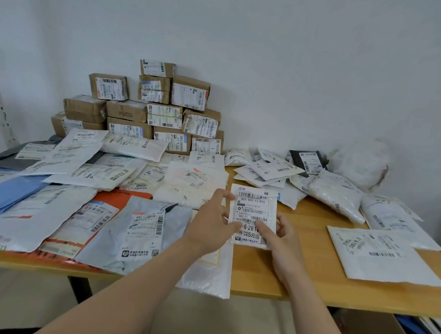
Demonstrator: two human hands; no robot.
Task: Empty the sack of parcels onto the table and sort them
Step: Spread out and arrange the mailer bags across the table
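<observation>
Left hand (212, 218), right hand (283, 241) both pinch small flat white mailer (254, 208), thumbs on label. Taped cardboard boxes (146, 108) stacked behind; glossy poly bags (70, 160) crowd wooden table (306, 271) left.

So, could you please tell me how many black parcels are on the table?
1: the black parcel sits at the back right of the table, among white bags. More could be hidden under the piles.

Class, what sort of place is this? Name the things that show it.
Probably a parcel-sorting room: labelled cardboard boxes stacked against the wall, mailer bags spread over the wooden table, a small parcel held in the left hand and right hand.
</observation>
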